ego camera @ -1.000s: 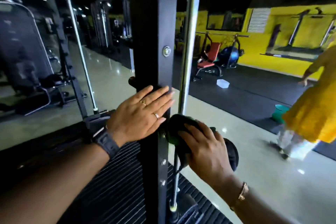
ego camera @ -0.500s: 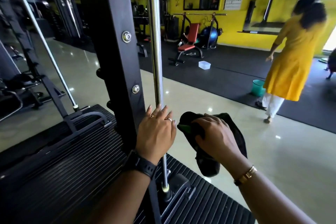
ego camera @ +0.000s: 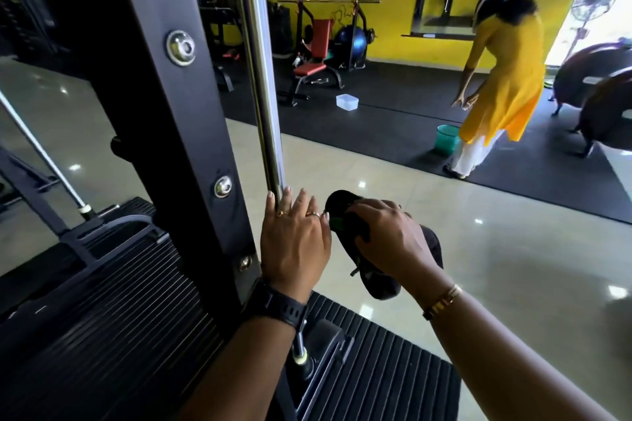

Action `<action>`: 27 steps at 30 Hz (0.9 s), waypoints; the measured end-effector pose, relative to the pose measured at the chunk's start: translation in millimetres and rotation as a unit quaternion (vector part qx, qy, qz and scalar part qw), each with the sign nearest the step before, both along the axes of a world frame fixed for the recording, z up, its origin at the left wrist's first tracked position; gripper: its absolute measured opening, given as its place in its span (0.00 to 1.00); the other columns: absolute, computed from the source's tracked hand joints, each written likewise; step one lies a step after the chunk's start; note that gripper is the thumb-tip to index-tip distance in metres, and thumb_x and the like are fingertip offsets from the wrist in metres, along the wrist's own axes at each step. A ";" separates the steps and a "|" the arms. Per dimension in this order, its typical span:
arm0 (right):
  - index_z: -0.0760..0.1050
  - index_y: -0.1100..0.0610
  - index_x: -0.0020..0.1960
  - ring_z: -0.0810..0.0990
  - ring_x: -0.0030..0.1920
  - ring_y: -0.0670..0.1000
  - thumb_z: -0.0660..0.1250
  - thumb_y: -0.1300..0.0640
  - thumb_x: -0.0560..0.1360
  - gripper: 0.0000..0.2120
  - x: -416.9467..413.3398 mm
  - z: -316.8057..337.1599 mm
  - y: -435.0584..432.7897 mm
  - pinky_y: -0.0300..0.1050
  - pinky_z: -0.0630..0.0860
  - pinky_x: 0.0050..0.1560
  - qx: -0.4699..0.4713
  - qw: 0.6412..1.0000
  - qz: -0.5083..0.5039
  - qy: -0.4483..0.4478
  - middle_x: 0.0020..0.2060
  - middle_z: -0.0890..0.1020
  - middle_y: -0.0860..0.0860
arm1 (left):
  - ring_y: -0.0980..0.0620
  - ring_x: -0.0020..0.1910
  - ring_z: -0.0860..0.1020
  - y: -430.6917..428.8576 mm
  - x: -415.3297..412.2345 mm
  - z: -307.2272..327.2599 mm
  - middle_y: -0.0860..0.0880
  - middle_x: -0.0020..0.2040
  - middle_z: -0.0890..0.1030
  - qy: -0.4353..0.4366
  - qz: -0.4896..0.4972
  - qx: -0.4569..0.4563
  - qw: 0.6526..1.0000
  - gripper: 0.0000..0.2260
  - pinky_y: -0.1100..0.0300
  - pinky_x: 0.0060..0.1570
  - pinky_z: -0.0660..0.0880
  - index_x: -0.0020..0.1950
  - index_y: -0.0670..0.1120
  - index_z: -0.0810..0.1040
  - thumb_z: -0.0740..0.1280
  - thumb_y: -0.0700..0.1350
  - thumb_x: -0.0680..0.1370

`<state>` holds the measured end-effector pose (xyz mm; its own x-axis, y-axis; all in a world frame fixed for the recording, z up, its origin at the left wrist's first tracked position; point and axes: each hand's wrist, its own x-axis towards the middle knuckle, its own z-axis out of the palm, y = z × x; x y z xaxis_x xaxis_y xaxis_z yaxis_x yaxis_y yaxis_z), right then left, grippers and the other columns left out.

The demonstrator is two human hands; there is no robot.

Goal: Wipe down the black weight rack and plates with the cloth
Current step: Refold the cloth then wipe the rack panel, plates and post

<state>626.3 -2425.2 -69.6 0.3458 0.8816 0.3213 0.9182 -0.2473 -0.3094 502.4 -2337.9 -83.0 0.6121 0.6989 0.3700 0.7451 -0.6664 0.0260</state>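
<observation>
The black rack upright with silver bolts rises at the left centre, and a chrome guide rod runs alongside it on its right. My left hand, fingers together, rests flat against the lower part of the rod beside the upright. My right hand grips a bunched dark cloth with a green patch, held just right of the rod, apart from the rack. No weight plates are visible.
A ribbed black rubber platform lies under the rack. A person in a yellow dress bends near a teal bucket on the black mat. A clear box, red bench and blue ball stand farther back.
My left hand slid from the upright's face onto the chrome rod. The cloth in my right hand came off the rod. The view turned right and the person in yellow bent down.
</observation>
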 end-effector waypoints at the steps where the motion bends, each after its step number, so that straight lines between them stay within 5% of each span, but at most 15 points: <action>1: 0.77 0.53 0.65 0.75 0.62 0.55 0.65 0.59 0.76 0.17 3.7 -0.9 4.3 0.53 0.73 0.55 0.000 1.000 0.000 0.005 0.63 0.78 0.48 | 0.42 0.71 0.69 2.5 3.4 -2.0 0.45 0.68 0.75 -0.002 0.004 0.002 1.000 0.31 0.46 0.73 0.57 0.66 0.43 0.78 0.42 0.53 0.79; 10: 0.78 0.52 0.64 0.76 0.61 0.57 0.67 0.59 0.74 0.18 50.1 -5.1 54.5 0.54 0.76 0.55 0.032 0.998 0.048 0.029 0.62 0.79 0.49 | 0.43 0.66 0.75 17.0 30.5 -18.3 0.43 0.64 0.79 -0.007 0.011 0.051 0.999 0.25 0.46 0.69 0.57 0.61 0.40 0.81 0.50 0.52 0.80; 20: 0.75 0.51 0.66 0.73 0.64 0.55 0.66 0.60 0.74 0.20 118.4 -2.4 120.7 0.52 0.73 0.58 0.026 0.973 0.228 0.026 0.64 0.77 0.48 | 0.44 0.70 0.72 20.3 68.6 -2.0 0.44 0.67 0.77 0.005 0.188 0.111 0.976 0.23 0.46 0.71 0.56 0.64 0.40 0.78 0.52 0.51 0.80; 27: 0.80 0.53 0.58 0.80 0.53 0.59 0.71 0.63 0.66 0.21 118.1 -2.7 139.2 0.53 0.77 0.49 0.080 0.922 0.377 0.034 0.55 0.83 0.51 | 0.48 0.70 0.71 -5.7 75.1 19.3 0.46 0.69 0.75 0.050 0.313 0.154 0.936 0.23 0.46 0.73 0.56 0.66 0.41 0.78 0.52 0.50 0.81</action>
